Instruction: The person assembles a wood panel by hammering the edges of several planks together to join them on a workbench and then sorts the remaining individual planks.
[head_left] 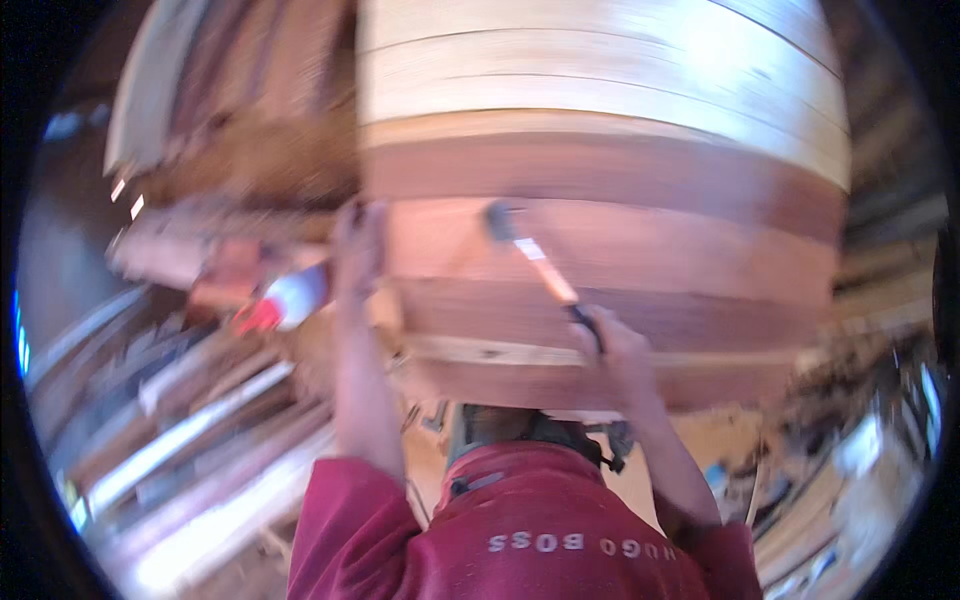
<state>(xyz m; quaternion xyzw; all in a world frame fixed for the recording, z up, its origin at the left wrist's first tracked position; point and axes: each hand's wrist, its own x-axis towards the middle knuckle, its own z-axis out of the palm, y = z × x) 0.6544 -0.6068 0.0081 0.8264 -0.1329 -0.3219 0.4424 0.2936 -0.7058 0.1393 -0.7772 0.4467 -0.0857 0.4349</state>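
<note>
Gripping right hand (622, 345): hammer (550, 275), head towards 11 o'clock
Left hand (358, 240): boards' 9 o'clock edge; grip blurred, can't tell
Boards (650, 240): pale, reddish
Shirt (560, 490): pale lettering (567, 543)

Left grip (358, 240) extended, right grip (618, 350) curled

Maroon shirt (550, 505), short sleeves (350, 505), pale chest lettering (572, 544); bare hands (618, 345)

Wooden panel (640, 248), matt cloth shirt (545, 510)
</note>
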